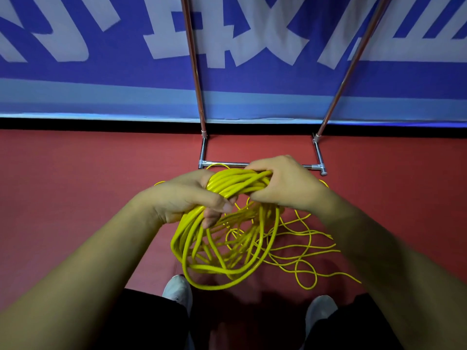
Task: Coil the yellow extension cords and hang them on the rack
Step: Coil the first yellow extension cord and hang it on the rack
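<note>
The left hand [187,198] and right hand [283,183] both curl tightly round the top of a yellow cord coil [222,251] that hangs above the red floor [75,185]. Loose yellow strands [305,248] sprawl on the floor beneath, to the right. Beyond them, the rack [237,163] stands before a blue banner [101,72].

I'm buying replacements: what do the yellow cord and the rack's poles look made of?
The yellow cord: likely a rubber or plastic jacket, smooth and slightly glossy, bending in soft loops. The rack poles: apparently metal tubing, polished, with bright reflective streaks.
</note>
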Tool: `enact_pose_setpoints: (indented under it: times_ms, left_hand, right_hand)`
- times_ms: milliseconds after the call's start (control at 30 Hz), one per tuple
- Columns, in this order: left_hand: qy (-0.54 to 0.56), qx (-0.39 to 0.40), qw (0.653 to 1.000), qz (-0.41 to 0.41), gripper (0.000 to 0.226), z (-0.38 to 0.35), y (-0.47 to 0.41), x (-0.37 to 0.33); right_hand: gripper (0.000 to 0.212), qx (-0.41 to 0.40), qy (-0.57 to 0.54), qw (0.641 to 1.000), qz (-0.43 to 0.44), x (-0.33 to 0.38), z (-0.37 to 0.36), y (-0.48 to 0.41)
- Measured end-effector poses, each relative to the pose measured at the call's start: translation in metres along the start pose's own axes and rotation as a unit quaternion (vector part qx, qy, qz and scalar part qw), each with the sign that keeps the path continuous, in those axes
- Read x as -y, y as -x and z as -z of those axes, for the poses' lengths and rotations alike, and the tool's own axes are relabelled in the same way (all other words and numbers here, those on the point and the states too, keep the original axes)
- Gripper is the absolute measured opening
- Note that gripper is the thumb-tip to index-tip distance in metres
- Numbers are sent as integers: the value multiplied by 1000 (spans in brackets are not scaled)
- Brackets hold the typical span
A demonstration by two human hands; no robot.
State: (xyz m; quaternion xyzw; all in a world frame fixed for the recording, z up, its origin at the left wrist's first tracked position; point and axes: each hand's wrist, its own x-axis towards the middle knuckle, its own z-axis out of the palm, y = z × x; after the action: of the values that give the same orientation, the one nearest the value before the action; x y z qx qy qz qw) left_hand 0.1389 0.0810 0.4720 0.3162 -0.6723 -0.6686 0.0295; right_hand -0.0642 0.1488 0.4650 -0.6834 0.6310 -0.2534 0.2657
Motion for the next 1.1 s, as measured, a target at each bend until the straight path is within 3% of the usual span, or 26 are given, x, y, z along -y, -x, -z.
enact_pose_setpoints:
  times_ms: [100,200,367,700,833,900,1000,1100]
  left_hand:
    - [9,-22,999,-36,15,0,2,-12]
    - [-114,-110,983,-92,23,0,-2,-14]
    - [-224,-161,951,-142,27,6,-11,1]
    - [-54,-148,968,-198,18,-6,-22,-33]
    - [1,-130,964,-232,47,-5,-26,-64]
    - [-1,-132,961,-241,55,-2,-27,-81]
    - [0,-143,957,-252,50,5,-29,-111]
    - [8,-160,950,-267,45,14,-31,-144]
  right_hand:
    - [8,-46,3,998,-44,3,13,0]
    - [10,-66,2,995,-72,5,20,3]
    - [16,-114,-97,983,-110,-2,34,8]
    - [19,-151,-100,978,-99,-8,71,20]
    - [8,-138,-190,968,-92,0,91,25]
    - [16,-140,-227,961,-68,6,103,21]
    - [33,-156,-289,944,-16,16,128,11]
    - [32,-185,-299,935,36,35,155,-2]
